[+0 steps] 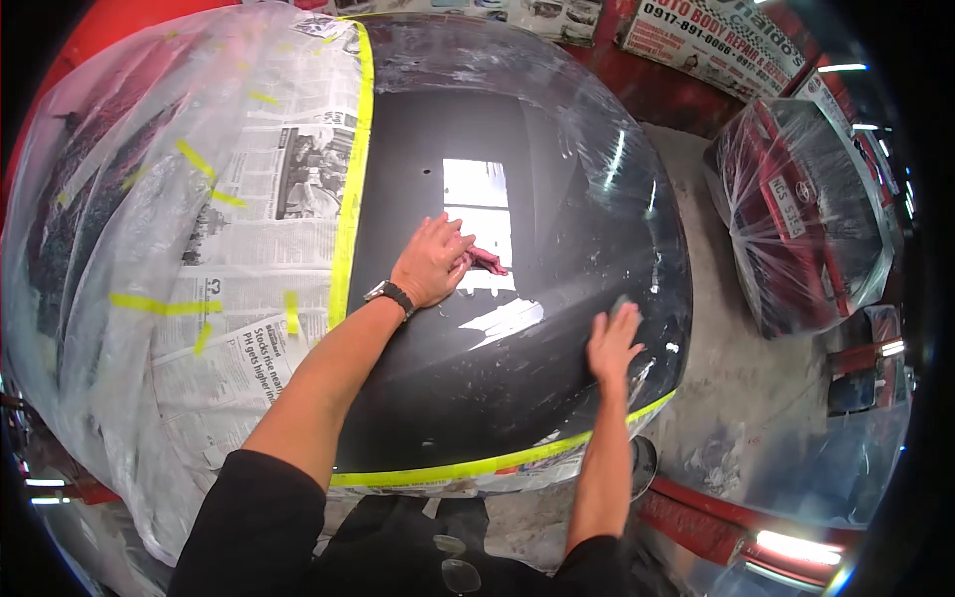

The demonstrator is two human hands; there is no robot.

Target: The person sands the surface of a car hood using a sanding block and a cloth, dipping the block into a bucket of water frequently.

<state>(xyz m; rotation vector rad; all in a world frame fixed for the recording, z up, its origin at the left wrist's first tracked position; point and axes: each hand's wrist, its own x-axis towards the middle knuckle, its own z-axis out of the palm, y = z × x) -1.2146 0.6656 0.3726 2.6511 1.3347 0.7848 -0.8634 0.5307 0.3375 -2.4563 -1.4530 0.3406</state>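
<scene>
My left hand (428,261), a watch on its wrist, rests open on the glossy dark car panel (438,378), fingers lying flat beside its own reflection and a bright window reflection. My right hand (614,343) is farther right on the same panel, fingers stretched out; a small pale grey patch at the fingertips is too small to identify. Yellow tape (350,199) borders the panel along its left and lower edges. Left of that, newspaper (259,239) with tape strips and crumpled clear plastic (90,328) covers the car.
At the right, a plastic-wrapped dark and red car part (796,214) stands beyond a grey concrete floor (726,388). A red rail (676,522) runs at lower right. A printed banner (706,40) hangs on the red back wall.
</scene>
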